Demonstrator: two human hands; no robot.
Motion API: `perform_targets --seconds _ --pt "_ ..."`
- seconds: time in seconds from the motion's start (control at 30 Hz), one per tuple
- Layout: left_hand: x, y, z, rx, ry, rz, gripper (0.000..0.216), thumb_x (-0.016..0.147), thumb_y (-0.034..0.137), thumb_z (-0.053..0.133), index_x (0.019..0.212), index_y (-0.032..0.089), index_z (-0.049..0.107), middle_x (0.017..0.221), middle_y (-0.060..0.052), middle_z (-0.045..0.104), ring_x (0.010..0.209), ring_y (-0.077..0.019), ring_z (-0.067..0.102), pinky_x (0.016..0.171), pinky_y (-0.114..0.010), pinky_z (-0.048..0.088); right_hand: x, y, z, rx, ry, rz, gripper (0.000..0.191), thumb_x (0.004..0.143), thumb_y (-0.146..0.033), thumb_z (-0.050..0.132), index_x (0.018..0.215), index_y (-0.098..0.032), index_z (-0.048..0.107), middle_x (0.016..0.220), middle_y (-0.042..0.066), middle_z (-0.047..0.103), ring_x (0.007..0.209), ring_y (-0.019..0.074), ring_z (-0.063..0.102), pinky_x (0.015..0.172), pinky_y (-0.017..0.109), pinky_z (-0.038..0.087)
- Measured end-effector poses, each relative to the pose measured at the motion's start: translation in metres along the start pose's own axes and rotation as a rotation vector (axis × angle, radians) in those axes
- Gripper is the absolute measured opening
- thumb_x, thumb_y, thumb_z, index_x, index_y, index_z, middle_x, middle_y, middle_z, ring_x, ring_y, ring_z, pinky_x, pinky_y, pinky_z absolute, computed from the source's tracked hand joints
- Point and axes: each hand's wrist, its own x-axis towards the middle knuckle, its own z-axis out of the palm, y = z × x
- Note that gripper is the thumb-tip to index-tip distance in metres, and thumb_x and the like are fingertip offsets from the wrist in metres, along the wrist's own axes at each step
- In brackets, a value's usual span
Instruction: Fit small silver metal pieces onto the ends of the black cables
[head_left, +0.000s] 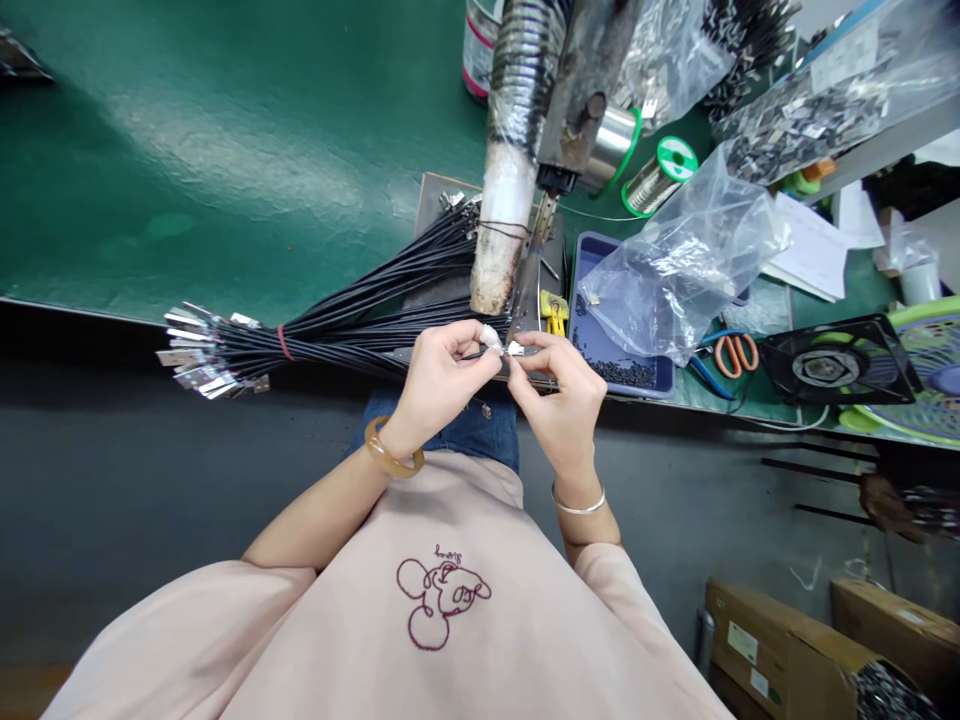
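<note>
My left hand (446, 380) is closed in a pinch around the end of a black cable, mostly hidden by the fingers. Facing it, my right hand (559, 395) pinches something tiny at the cable's tip, too small to make out. White coverings show at the fingertips of both hands, which almost meet. To the left lies a bundle of black cables (337, 335), bound by a red tie (285, 342), with metal connectors (206, 350) at its far end. Just above my fingers, a soldering iron (541, 225) points down beside a wrapped fume hose (499, 235).
A blue-purple tray (664, 378) with small black parts stands at the right, a plastic bag (682, 265) over it. Beyond are solder spools (660, 178), orange-handled scissors (736, 354), blue-handled pliers (709, 378) and a black fan (836, 368). A yellow sponge (553, 308) sits near my right hand.
</note>
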Motion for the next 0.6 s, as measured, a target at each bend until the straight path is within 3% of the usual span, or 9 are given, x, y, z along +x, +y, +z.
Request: perform_targets --seconds 0.37,0.6 --pt "-0.002 -0.005 0.0 0.077 -0.021 -0.002 0.009 0.076 0.021 0.061 0.07 0.014 0.06 0.056 0.006 0.032 0.052 -0.0062 0.026 0.05 -0.023 0.02 -0.003 0.002 -0.001 -0.039 -0.002 -0.043 0.015 0.091 -0.013 0.061 0.079 -0.02 0.058 0.097 0.004 0.073 0.093 0.0147 0.071 0.077 0.027 0.059" --pt "-0.003 -0.009 -0.007 -0.13 -0.127 -0.006 0.012 0.08 0.024 0.07 0.077 0.012 0.069 0.066 0.0 0.063 0.058 -0.0083 0.055 0.057 -0.019 0.045 -0.012 0.001 0.006 -0.125 0.112 -0.148 0.014 0.091 -0.009 0.063 0.085 -0.021 0.058 0.096 0.004 0.073 0.087 0.013 0.07 0.072 0.024 0.057"
